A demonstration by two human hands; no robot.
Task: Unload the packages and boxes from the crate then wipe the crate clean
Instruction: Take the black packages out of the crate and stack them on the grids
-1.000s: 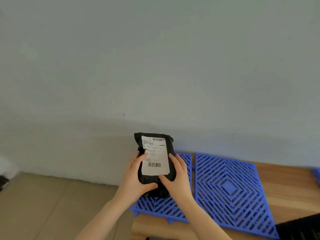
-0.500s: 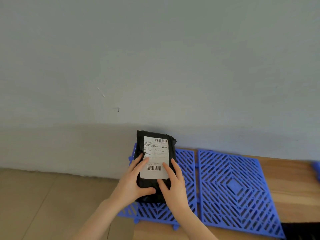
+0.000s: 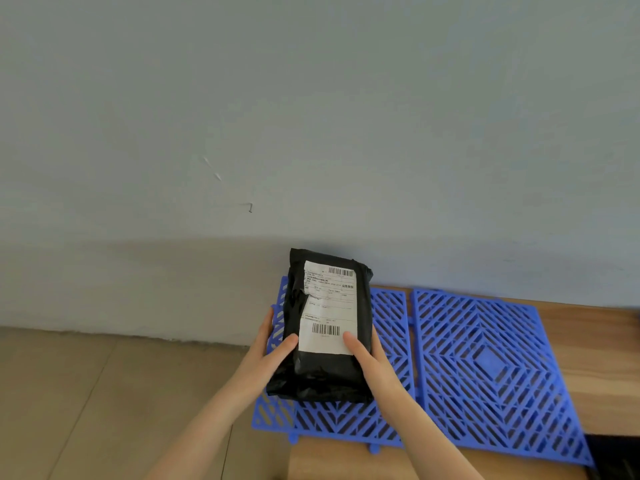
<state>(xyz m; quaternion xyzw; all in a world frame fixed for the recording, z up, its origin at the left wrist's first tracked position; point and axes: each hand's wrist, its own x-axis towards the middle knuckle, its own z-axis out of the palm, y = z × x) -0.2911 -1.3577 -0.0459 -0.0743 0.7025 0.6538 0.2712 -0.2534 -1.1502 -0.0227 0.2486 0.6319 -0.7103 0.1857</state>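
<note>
While both hands clasp it, Package [image 3: 325, 372]: black plastic mailer bag, long axis pointing away from the person toward the wall, label side up.
Shipping label [image 3: 329, 306]: white, stuck to the bag's top face (two barcodes, one near the far edge and one near the close edge; the print is too small to read).
Package location: over the left blue mat, at that mat's left half; whether its underside touches the mat cannot be told.
Left hand [image 3: 268, 356]: grip closed on the bag's left edge, thumb laid on the top face just beside the label's near left corner, fingers down the side.
Right hand [image 3: 374, 362]: grip closed on the bag's right edge, thumb tip on the label's near right corner, fingers hidden behind the bag.
Left blue mat [image 3: 389, 317]: plastic lattice panel, flat on the surface, its left edge overhanging the floor.
Right blue mat [image 3: 485, 362]: matching lattice panel, just beside the first.
Surface [image 3: 595, 358]: wood-grain top, set against the wall.
Wall [image 3: 311, 116]: plain pale grey, a few small marks.
Floor [image 3: 86, 393]: beige tiles, left of the surface.
</note>
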